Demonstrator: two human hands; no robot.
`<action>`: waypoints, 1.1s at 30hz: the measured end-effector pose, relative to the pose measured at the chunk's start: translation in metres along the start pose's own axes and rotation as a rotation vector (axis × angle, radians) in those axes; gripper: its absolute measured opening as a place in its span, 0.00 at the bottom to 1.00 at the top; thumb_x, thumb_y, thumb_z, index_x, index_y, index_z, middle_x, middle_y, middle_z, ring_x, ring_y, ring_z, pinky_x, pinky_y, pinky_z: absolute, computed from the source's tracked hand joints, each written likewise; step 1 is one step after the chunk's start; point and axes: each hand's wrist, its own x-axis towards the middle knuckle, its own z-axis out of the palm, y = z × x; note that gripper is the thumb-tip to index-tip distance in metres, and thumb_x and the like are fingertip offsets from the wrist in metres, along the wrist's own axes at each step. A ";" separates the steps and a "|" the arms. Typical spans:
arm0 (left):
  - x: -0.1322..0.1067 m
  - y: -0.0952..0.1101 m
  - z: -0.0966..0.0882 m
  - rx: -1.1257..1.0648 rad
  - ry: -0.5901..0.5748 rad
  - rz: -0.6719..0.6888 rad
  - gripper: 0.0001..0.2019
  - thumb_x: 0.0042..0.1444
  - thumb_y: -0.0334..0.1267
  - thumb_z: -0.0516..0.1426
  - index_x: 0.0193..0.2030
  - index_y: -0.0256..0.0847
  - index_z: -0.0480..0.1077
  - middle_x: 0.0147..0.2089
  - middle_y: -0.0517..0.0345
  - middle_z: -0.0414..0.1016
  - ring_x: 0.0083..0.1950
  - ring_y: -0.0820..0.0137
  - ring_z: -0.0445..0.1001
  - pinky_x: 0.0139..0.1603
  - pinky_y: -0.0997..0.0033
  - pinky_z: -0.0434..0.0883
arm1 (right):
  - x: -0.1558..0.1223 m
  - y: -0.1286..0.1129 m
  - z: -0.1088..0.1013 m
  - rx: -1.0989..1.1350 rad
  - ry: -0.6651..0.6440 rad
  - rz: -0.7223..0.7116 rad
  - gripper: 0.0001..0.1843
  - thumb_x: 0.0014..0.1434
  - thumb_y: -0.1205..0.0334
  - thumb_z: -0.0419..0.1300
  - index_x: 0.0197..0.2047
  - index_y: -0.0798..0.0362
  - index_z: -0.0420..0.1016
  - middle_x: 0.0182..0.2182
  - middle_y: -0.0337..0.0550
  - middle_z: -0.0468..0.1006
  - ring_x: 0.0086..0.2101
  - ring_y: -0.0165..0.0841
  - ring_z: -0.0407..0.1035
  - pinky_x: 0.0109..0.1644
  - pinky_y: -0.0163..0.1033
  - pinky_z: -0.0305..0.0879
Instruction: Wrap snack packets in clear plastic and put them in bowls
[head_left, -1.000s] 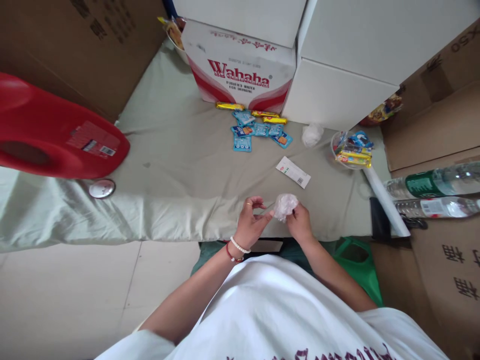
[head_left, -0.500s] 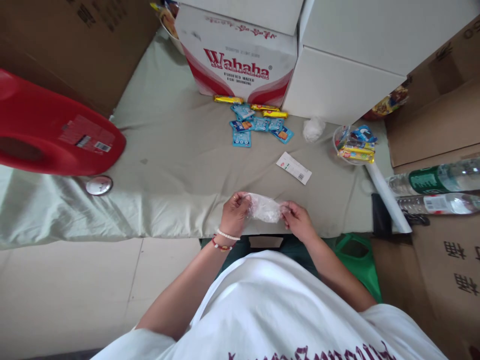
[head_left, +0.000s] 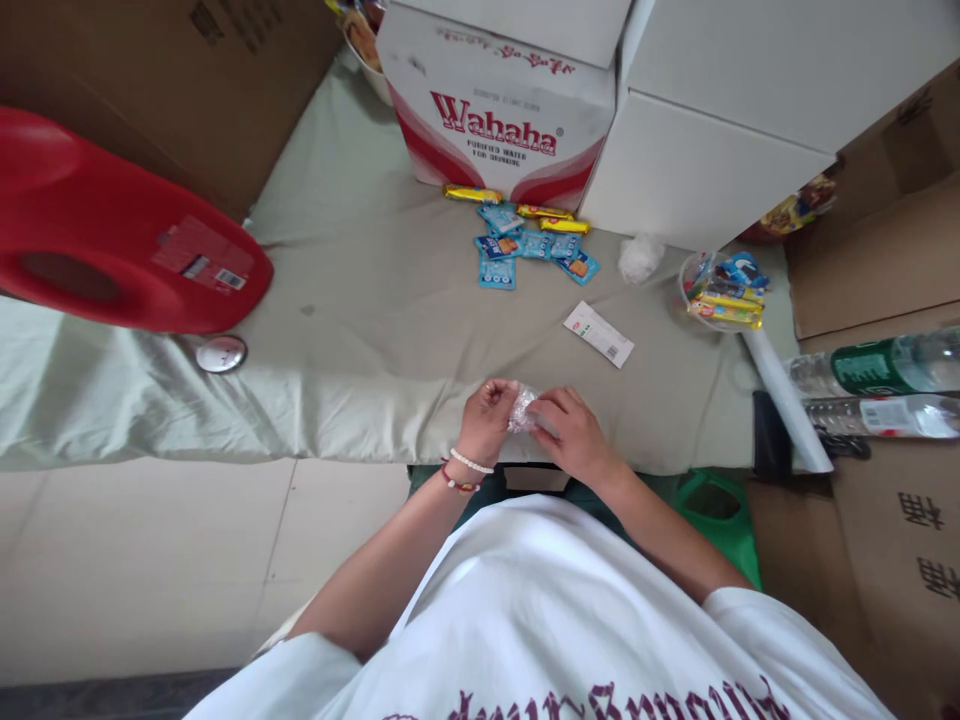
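Note:
Between my hands, near the table's front edge, is a crumpled clear plastic wrapper [head_left: 523, 409]. My left hand [head_left: 486, 418] pinches its left side, with fingers closed. From the right, my right hand [head_left: 571, 430] has its thumb and fingers closed around the other side. The hands nearly meet, and part of the wrapper is hidden by the fingers. Beyond them lies a flat white packet [head_left: 598, 334] with a barcode. Farther back are several blue snack packets [head_left: 498, 273] and yellow wrapped bars [head_left: 564, 227]. A balled-up piece of clear plastic [head_left: 641, 258] rests to their right.
A clear bowl of snacks [head_left: 703, 300] stands on the right, near a white roll [head_left: 787, 405] and two plastic bottles [head_left: 874, 367]. On the left are a large red jug [head_left: 112, 230] and a round tin [head_left: 221, 353]. A Wahaha carton [head_left: 499, 110] and white boxes [head_left: 705, 160] close off the back.
My right hand has moved left toward my left hand. The wrapper, stretched out between them before, is now bunched up smaller. The whole view has shifted slightly.

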 end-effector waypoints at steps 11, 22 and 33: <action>-0.009 -0.006 -0.003 -0.173 -0.157 -0.098 0.24 0.40 0.51 0.75 0.33 0.38 0.70 0.32 0.61 0.75 0.38 0.70 0.76 0.45 0.63 0.79 | 0.000 0.003 0.000 0.284 0.088 0.215 0.12 0.68 0.50 0.62 0.44 0.42 0.87 0.39 0.45 0.83 0.40 0.39 0.75 0.49 0.45 0.70; -0.010 -0.005 -0.004 0.027 -0.210 0.003 0.23 0.45 0.54 0.73 0.35 0.40 0.72 0.37 0.59 0.76 0.40 0.70 0.75 0.43 0.67 0.75 | -0.002 0.016 0.012 0.781 0.198 0.607 0.17 0.53 0.44 0.71 0.34 0.49 0.83 0.24 0.35 0.75 0.25 0.29 0.66 0.34 0.36 0.66; -0.005 -0.006 -0.001 -0.078 -0.200 -0.097 0.25 0.41 0.56 0.74 0.32 0.40 0.71 0.38 0.58 0.78 0.41 0.69 0.76 0.45 0.64 0.77 | 0.002 0.022 0.000 0.824 0.323 0.622 0.17 0.52 0.44 0.72 0.33 0.49 0.80 0.22 0.32 0.70 0.24 0.27 0.62 0.31 0.34 0.64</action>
